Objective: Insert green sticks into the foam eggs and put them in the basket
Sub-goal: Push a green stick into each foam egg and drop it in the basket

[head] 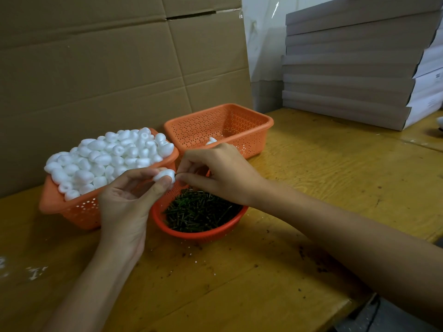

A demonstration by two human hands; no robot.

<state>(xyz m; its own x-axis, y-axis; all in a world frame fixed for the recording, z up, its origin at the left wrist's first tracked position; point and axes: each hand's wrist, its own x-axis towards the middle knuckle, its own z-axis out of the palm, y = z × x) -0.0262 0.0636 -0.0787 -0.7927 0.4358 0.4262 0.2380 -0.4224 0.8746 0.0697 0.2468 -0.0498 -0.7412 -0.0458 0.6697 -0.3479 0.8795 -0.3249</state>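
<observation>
On a worn yellow wooden table, against flattened cardboard sheets, with grey flat boxes stacked at far right. In the left hand, between thumb and fingertips: one foam egg, held just above the round red basket of green sticks. In the right hand, pinched at the fingertips: seemingly a single stick, only its dark tip showing at the egg's end. At rear left, a rectangular orange basket heaped with loose eggs; behind the hands, a second orange basket, nearly empty, one white piece visible over the knuckles.

To do this well: brace the egg firmly without crushing it; aim along its long axis; push straight, no wobble, so as not to tear the foam or bend the stick; stop short of the far side. Then across to the second basket.

No brand readable anywhere; faint print on the white box edges, too small to make out.
</observation>
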